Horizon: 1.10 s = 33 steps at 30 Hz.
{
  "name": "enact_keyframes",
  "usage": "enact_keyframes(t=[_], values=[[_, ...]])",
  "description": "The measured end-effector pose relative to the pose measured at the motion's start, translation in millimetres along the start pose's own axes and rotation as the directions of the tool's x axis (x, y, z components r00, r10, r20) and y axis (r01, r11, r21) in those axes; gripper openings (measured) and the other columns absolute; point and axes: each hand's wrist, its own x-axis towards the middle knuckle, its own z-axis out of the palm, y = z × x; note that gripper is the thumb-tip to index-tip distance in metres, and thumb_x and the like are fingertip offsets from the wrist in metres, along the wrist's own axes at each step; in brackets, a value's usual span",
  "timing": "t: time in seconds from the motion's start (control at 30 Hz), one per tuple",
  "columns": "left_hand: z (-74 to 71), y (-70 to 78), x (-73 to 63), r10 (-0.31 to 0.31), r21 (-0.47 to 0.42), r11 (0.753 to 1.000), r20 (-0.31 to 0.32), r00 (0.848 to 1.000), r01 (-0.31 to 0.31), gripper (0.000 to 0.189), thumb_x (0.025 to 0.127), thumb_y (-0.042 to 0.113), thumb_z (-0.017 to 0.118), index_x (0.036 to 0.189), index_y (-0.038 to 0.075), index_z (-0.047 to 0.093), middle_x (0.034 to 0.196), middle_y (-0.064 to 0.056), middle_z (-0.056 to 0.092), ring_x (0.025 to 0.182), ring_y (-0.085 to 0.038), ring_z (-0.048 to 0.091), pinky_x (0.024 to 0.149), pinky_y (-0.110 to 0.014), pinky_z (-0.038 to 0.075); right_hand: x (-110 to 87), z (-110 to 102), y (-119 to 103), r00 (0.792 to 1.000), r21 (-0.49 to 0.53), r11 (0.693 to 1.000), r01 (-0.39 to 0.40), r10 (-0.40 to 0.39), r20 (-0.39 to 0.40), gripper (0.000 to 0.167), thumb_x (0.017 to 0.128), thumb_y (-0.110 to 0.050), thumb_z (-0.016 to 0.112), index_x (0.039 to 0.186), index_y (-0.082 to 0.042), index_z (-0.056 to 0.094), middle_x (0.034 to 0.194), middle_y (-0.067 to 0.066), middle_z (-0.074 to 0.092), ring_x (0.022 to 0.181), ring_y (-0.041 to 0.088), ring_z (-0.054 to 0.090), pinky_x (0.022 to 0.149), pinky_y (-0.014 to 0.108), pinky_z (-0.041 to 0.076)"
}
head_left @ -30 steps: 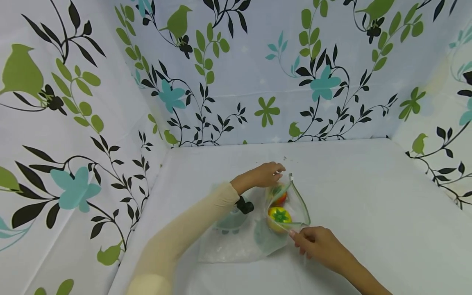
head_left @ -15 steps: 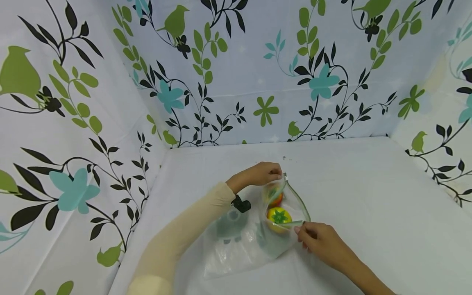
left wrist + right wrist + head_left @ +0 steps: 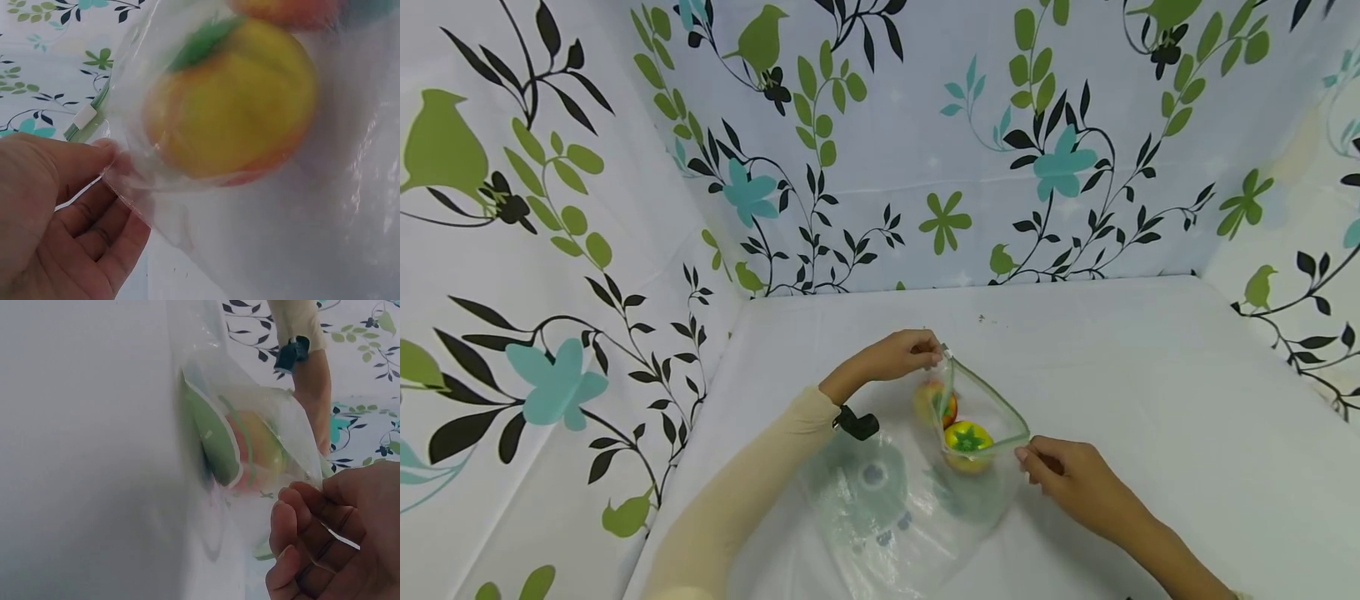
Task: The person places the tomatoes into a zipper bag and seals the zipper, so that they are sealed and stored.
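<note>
A clear zip bag with a faint pale-green print lies on the white table, its green-edged mouth spread into a triangle. Inside are a yellow fruit with a star-shaped green top and a red-and-yellow fruit; the left wrist view shows a green leaf on the nearer fruit. My left hand pinches the bag's far corner between thumb and fingers, beside the white zip end. At the near right corner my right hand pinches the edge, thumb against forefinger, as the right wrist view shows.
A white cloth covers the table. Patterned curtains with leaves, birds and flowers enclose it at the back and both sides. A black wrist camera sits at the left cuff.
My left hand has closed on the bag's corner and moved left. My right hand has shifted slightly right and up. The bag's mouth is stretched wider, and its body has swung toward me.
</note>
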Motion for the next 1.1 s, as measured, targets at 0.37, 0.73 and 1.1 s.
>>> enact_keyframes(t=[0.37, 0.73, 1.1], values=[[-3.8, -19.3, -41.7, -0.058, -0.219, 0.975, -0.125, 0.990, 0.029, 0.019, 0.111, 0.020, 0.055, 0.112, 0.004, 0.063, 0.112, -0.011, 0.070, 0.103, -0.019, 0.070, 0.093, -0.036, 0.057, 8.3, -14, 13, 0.993, -0.007, 0.997, 0.076, -0.076, -0.092, 0.024, 0.111, -0.021, 0.057, 0.090, -0.019, 0.069, 0.079, -0.007, 0.067, 0.068, 0.006, 0.062, 0.058, 0.027, 0.052], [-5.5, -39.4, -74.5, -0.133, -0.336, 0.941, -0.235, 0.963, 0.048, 0.019, 0.111, 0.019, 0.056, 0.114, 0.002, 0.064, 0.108, -0.010, 0.069, 0.102, -0.018, 0.066, 0.097, -0.036, 0.056, 13.7, -15, 29, 0.992, -0.004, 0.999, 0.042, -0.042, -0.119, 0.026, 0.112, -0.024, 0.055, 0.094, -0.020, 0.073, 0.086, -0.006, 0.072, 0.076, 0.007, 0.065, 0.064, 0.028, 0.054], [-0.7, -44.7, -87.2, -0.143, -0.346, 0.937, -0.275, 0.951, 0.041, 0.018, 0.111, 0.018, 0.056, 0.114, 0.002, 0.064, 0.110, -0.012, 0.069, 0.103, -0.018, 0.067, 0.098, -0.040, 0.057, 25.0, -11, 34, 0.987, -0.024, 0.998, 0.053, -0.056, -0.149, 0.020, 0.110, -0.025, 0.060, 0.098, -0.020, 0.075, 0.092, -0.007, 0.074, 0.081, 0.009, 0.069, 0.068, 0.028, 0.057]])
